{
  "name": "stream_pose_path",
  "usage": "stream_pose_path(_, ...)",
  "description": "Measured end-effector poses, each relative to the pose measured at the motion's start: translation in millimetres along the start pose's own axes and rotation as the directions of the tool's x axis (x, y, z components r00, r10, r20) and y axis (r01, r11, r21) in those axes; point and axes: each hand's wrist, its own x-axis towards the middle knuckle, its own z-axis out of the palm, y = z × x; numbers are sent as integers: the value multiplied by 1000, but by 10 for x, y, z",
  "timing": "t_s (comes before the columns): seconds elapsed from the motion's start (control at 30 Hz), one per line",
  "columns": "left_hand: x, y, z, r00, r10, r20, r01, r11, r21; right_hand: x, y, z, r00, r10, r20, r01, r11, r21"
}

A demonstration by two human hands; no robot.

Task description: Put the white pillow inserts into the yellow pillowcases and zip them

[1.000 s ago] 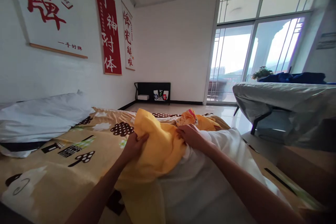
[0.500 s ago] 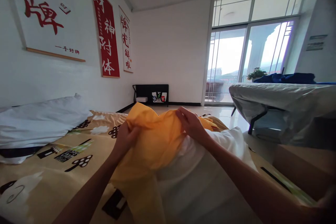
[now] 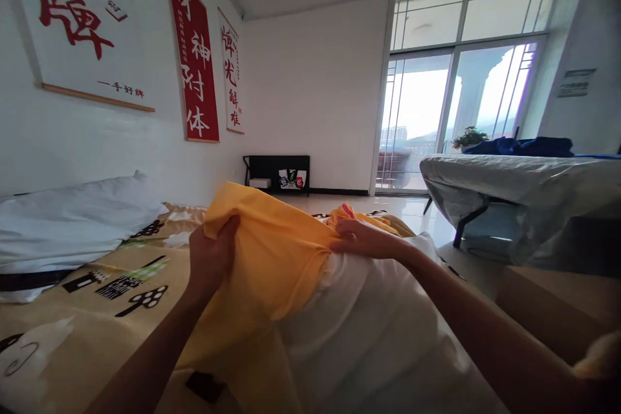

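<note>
Hands first: my left hand (image 3: 211,259) is closed tight on a bunched edge of the yellow cloth (image 3: 272,259), lifting it. My right hand (image 3: 361,239) pinches the same cloth's far edge, fingers curled, where it meets the white pillow (image 3: 369,330) lying in front of me on the patterned bedspread (image 3: 107,297). Wall scrolls carry Chinese writing; the red scroll (image 3: 191,55) reads 财神附体. Another pillow (image 3: 68,220) lies left. A covered table (image 3: 524,187) stands right, by the glass doors (image 3: 456,110).
</note>
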Motion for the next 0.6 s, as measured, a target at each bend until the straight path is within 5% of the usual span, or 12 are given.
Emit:
stream_pose_path(0.13,-1,-52,17,999,-11,36,7,992,126,-21,62,17,966,50,-255,-16,991,135)
stream_pose_path(0.27,89,-130,-5,995,-50,86,41,993,110,3,-110,16,828,234,-509,-57,940,338)
stream_pose_path(0.43,216,-200,-202,971,-94,218,84,995,53,-61,-257,5,948,124,-292,-131,991,-6)
stream_pose_path(0.6,176,-31,-360,907,-58,418,-1,990,141,-124,-180,-110,978,154,-143,-164,985,-60)
